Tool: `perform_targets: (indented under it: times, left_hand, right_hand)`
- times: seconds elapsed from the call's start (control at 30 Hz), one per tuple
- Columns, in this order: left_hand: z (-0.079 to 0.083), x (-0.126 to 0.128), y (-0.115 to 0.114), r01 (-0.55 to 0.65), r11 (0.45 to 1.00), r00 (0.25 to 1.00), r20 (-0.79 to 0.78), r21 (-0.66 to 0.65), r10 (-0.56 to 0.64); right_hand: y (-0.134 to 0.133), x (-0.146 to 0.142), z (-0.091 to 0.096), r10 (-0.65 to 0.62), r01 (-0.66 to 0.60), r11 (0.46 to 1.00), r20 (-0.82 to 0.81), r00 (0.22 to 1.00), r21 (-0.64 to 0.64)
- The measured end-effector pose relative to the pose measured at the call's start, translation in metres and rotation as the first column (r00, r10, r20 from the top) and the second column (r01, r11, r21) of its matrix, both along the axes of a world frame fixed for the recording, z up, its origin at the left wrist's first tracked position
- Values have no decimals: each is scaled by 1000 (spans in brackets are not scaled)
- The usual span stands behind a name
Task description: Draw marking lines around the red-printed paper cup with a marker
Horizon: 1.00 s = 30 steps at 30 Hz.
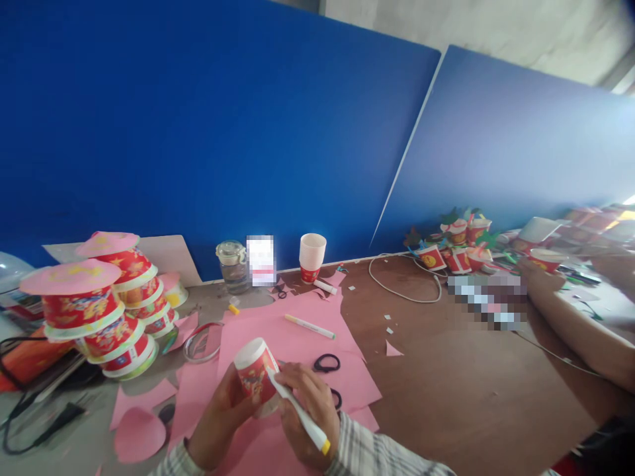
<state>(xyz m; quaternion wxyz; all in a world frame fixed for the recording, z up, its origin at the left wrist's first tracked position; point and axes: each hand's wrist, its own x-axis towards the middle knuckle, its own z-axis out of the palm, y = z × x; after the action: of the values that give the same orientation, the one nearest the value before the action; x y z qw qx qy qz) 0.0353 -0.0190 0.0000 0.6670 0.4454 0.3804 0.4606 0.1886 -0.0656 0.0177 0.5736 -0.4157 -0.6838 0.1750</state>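
Observation:
My left hand (223, 410) is wrapped round a red paper cup (255, 373) with a white base, held tilted above pink paper. In my right hand (310, 410) is a white marker (300, 410) with a yellow end; its other end meets the cup's side. Beneath both hands lie pink paper sheets (302, 327). A pair of scissors with black handles (327, 363) rests on the paper, partly hidden by my right hand. Another white marker (310, 326) with a green end lies farther back. A yellow cap (233, 309) sits near the paper's far left edge.
Stacked red cups with pink paper tops (82, 301) stand at left. A glass jug (231, 268) and nested paper cups (312, 258) stand by the blue partition (223, 132). Tape rolls (202, 342) lie left of the paper. At right, a co-worker's arm (570, 317) reaches over decorated cups.

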Motion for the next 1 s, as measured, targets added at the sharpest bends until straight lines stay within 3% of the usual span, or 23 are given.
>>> perform_targets:
  times: [0.6, 0.8, 1.0]
  left_hand:
    - [-2, -2, 2, 1, 1000, 1000, 9, 12, -1]
    - [-5, -2, 2, -2, 1000, 1000, 21, -4, 2]
    - [-4, -2, 2, 4, 1000, 1000, 23, -15, -4]
  right_hand:
    - [-5, -2, 2, 22, -24, 999, 64, 998, 23]
    - [-2, 0, 2, -33, 33, 999, -38, 999, 3]
    - [1, 3, 2, 21, -23, 999, -44, 999, -49]
